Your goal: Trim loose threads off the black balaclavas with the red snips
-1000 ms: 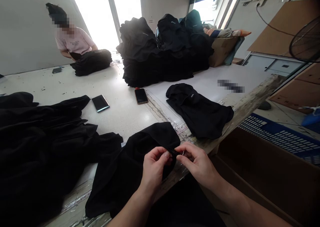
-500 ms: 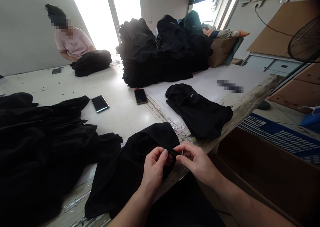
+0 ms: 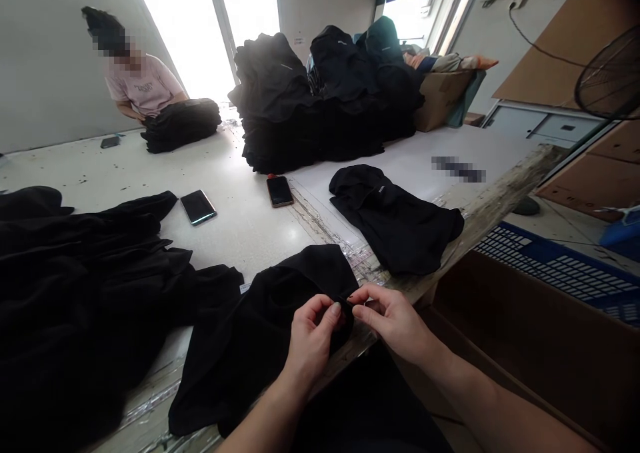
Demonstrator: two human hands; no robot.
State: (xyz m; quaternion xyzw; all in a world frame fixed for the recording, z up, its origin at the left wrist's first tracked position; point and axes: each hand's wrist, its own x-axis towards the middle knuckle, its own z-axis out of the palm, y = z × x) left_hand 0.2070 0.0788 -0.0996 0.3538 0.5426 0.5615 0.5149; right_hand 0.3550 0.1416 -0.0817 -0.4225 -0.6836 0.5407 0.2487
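Black fabric fills the near edge of the white table (image 3: 240, 226): a dark garment (image 3: 260, 333) lies spread there, and both hands meet at its right-hand corner. The left hand (image 3: 310, 336) is curled almost shut, thumb and forefinger pinching a small fold of the cloth. The right hand (image 3: 390, 316) is likewise nearly closed, its fingertips nipping the same bit of fabric just beside the left (whether it also holds a small tool I cannot tell). Farther along the edge lies a second black garment (image 3: 395, 220), apart from the first. A heap of dark clothing (image 3: 75, 293) covers the table's left side, and two phones (image 3: 199, 206) (image 3: 279, 190) rest face up mid-table. Beyond them rises a tall stack of black garments (image 3: 320, 100). A person in a pink shirt (image 3: 143, 90) sits at the far end by the bright windows (image 3: 200, 20).
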